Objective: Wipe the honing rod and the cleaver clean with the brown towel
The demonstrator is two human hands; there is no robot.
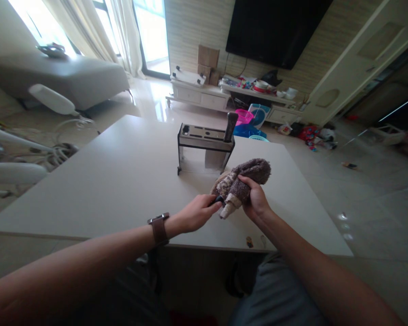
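Note:
My left hand point(194, 213), with a watch on its wrist, is closed around a black handle point(219, 199) that looks like a knife's. Whatever extends from the handle is hidden by a fluffy brown and beige cloth point(255, 170). The bunched cloth is gripped in my right hand point(257, 201), thumb on top, just above the white table point(132, 181). Beyond my hands stands a knife rack point(204, 134) with a dark top and clear sides. One knife point(230, 127) sits upright in its right end, its broad blade visible below the top.
A small brown and yellow item point(249, 242) lies at the table's near edge. White chairs point(52, 99) stand to the left. Past the table are a pink basket point(244, 116), a low cabinet point(200, 97) and a wall-mounted television point(275, 29).

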